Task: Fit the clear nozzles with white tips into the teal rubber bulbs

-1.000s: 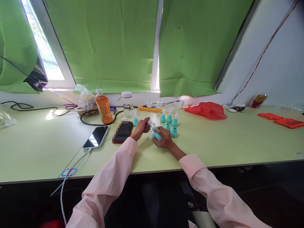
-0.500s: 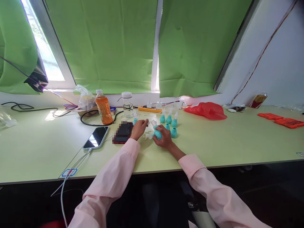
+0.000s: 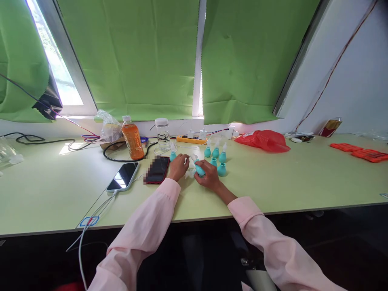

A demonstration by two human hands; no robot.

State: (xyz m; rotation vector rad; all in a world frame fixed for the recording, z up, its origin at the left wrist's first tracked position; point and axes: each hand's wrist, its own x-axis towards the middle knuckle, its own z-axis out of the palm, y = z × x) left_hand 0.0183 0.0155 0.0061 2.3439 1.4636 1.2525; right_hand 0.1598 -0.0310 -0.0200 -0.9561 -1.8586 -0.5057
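Note:
My right hand (image 3: 209,176) is wrapped round a teal squeeze bulb (image 3: 200,169), which is tilted up to the left with a clear nozzle (image 3: 194,157) in its mouth. Close to that nozzle's tip is my left hand (image 3: 178,166), its fingers pinched together; anything between them is too small to make out. Loose clear plastic parts (image 3: 190,173) lie on the table between the hands. Right of them stand several more teal bulbs: the back ones carry clear nozzles (image 3: 224,147), while two front ones, including this bulb (image 3: 222,169), have open mouths. Another nozzled bulb (image 3: 172,155) stands behind my left hand.
Left of my hands lie a dark phone (image 3: 157,169) and a charging phone (image 3: 123,177) with white cables. Behind are an orange drink bottle (image 3: 132,139), a clear jar (image 3: 163,136) and a power strip (image 3: 190,140). A red plastic bag (image 3: 263,141) lies back right, orange cases (image 3: 368,155) farther right.
My left hand has turned slightly, its fingers curling in more near the nozzle. The bulb in my right hand has shifted a little left and up.

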